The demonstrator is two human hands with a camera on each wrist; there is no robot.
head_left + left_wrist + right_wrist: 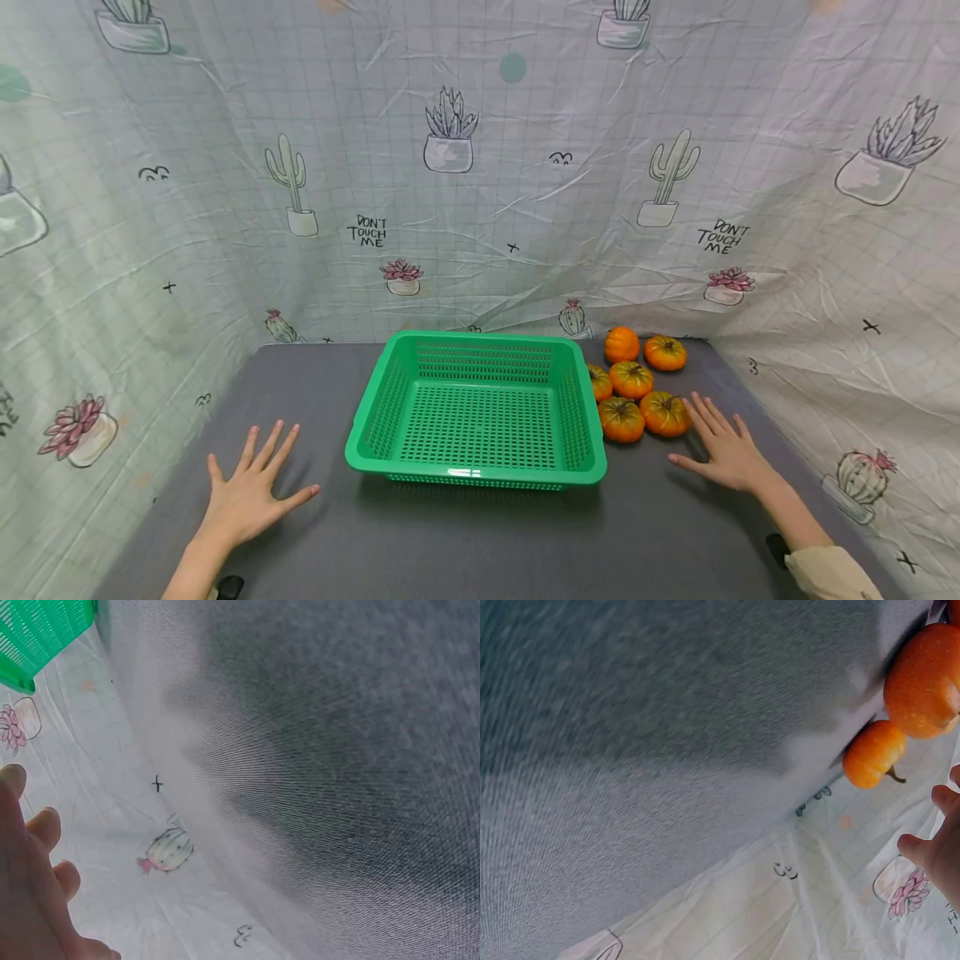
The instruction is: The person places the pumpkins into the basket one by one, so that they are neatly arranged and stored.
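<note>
My left hand point(243, 500) has its fingers spread over the grey table, left of a green plastic basket point(478, 477); nothing is in it. On the other side my right hand point(727, 454) is also spread and holds nothing. Its fingertips are nearest to a small orange pumpkin point(665, 414), though whether they touch it I cannot tell. Several more small pumpkins point(631, 380) cluster between the basket's right side and that hand. In the right wrist view, one pumpkin point(922, 682) appears close to the fingers. The basket has perforated walls and floor, with no pumpkin inside.
A grey cloth-like table surface point(480, 542) lies under everything. Behind and on both sides hangs a pale curtain point(480, 208) with cactus drawings, meeting the table's edges. One pumpkin point(622, 344) sits by the back edge.
</note>
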